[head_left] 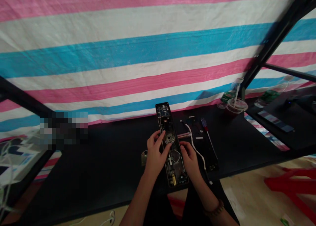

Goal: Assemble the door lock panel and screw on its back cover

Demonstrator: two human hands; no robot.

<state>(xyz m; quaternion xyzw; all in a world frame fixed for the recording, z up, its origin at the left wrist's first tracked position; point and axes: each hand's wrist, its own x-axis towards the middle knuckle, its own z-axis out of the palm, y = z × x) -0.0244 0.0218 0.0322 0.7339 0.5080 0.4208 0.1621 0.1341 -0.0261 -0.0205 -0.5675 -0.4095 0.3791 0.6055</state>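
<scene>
A long, open black electronic lock housing (176,163) lies lengthwise in front of me, its inside facing up. Inside it are a circuit board (163,110), a round metal part (169,138), thin wires and a brass cylinder (174,180). My left hand (156,150) grips the housing from the left, with thumb and fingertips at the round part. Along the opposite edge, my right hand (189,155) holds the housing with curled fingers; its fingertips are partly hidden. A white cable (198,150) runs just right of that hand.
On the black table (98,166), right of the housing, lie a screwdriver (209,137), a black cover (212,162) and small parts. A lidded cup (237,106) and a plastic bottle (225,97) stand at the back right. A small plate (144,158) lies beside my left hand.
</scene>
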